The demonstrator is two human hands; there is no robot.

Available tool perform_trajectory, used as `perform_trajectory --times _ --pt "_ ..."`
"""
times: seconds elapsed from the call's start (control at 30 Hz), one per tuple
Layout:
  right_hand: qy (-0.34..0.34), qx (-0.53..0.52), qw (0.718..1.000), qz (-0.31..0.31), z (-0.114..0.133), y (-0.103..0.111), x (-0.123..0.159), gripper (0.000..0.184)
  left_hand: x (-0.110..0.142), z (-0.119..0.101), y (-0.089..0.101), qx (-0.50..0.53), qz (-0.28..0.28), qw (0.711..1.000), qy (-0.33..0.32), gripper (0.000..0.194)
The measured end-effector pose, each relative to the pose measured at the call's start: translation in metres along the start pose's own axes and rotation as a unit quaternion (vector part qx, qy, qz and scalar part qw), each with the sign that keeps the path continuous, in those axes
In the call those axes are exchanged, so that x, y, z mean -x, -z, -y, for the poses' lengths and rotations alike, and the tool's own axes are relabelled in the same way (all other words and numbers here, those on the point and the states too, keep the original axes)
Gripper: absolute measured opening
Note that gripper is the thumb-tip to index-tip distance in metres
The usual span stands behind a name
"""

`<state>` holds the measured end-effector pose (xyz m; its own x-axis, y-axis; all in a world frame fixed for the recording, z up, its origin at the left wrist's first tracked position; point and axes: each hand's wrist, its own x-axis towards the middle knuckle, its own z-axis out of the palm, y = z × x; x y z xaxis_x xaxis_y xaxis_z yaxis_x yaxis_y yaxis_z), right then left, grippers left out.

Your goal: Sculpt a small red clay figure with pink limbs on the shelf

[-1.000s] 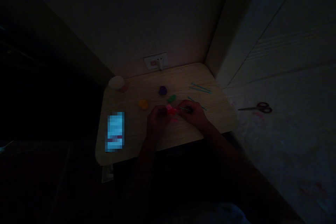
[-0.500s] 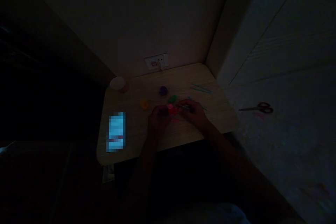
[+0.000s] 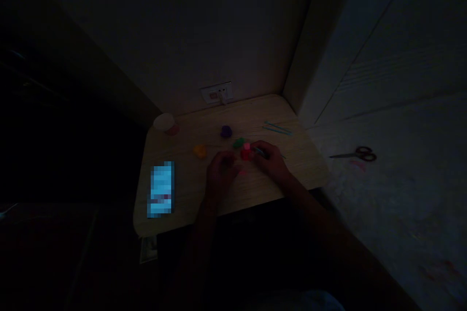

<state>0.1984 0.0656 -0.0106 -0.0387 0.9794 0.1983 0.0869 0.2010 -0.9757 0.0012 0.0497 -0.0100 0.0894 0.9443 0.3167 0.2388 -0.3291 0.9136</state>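
Observation:
The scene is very dark. A small red lump with a pink top [image 3: 246, 152], which looks like modelling clay, is at the fingertips of my right hand [image 3: 273, 159]. That hand is closed, and a thin bluish stick [image 3: 259, 151] also shows among its fingers. My left hand [image 3: 220, 172] is just left of the red lump and apart from it, its fingers curved with a gap to the thumb. Below the lump, a flat pinkish-red bit [image 3: 242, 173] lies on the table. A green lump [image 3: 239, 143] sits just behind the hands.
On the wooden table [image 3: 189, 204] are a yellow-orange lump [image 3: 200, 151], a purple lump [image 3: 226, 131], thin blue sticks [image 3: 277, 128], a pale tub [image 3: 164, 122] and a lit phone [image 3: 161, 189]. Scissors [image 3: 359, 154] lie on the surface to the right. Behind is a wall socket [image 3: 217, 93].
The red lump has passed from between both hands to my right hand's fingertips, a little to the right. My left hand has come away from it. The whole view has shifted slightly.

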Motion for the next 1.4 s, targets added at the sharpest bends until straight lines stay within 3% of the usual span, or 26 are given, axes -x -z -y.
perform_trajectory --times 0.1,0.2,0.33,0.53,0.67,0.8,0.9,1.1,1.4 --pt "0.001 -0.020 1.000 -0.023 0.004 0.002 -0.001 0.022 0.001 -0.008 0.002 -0.086 0.033 0.992 -0.083 0.016" --pt "-0.004 -0.025 0.999 -0.025 0.006 0.002 -0.002 0.024 0.004 -0.018 0.003 -0.178 0.086 0.971 -0.133 0.015" --pt "-0.008 -0.034 0.999 -0.032 0.005 0.003 -0.002 0.029 0.008 -0.027 0.001 -0.286 0.155 0.936 -0.138 0.021" --pt "-0.012 -0.055 0.998 -0.037 0.005 0.003 -0.002 0.030 0.007 -0.022 -0.002 -0.296 0.149 0.935 -0.130 0.011" --pt "-0.012 -0.057 0.998 -0.031 0.004 0.003 -0.002 0.026 0.005 -0.014 0.000 -0.205 0.100 0.968 -0.101 0.008" --pt "-0.004 -0.039 0.999 -0.024 0.004 0.002 -0.001 0.024 0.006 -0.005 0.001 -0.076 0.007 0.997 0.003 0.016" --pt "0.001 -0.019 1.000 -0.016 0.006 0.002 0.000 0.022 0.007 -0.003 0.001 -0.020 -0.022 0.998 0.058 0.022" --pt "-0.003 0.007 1.000 0.003 0.004 0.002 0.001 0.021 0.006 -0.003 -0.001 0.048 -0.069 0.991 0.105 0.029" --pt "-0.012 0.022 1.000 0.013 0.001 -0.001 0.001 0.020 0.003 -0.008 0.000 0.052 -0.084 0.990 0.101 0.025"
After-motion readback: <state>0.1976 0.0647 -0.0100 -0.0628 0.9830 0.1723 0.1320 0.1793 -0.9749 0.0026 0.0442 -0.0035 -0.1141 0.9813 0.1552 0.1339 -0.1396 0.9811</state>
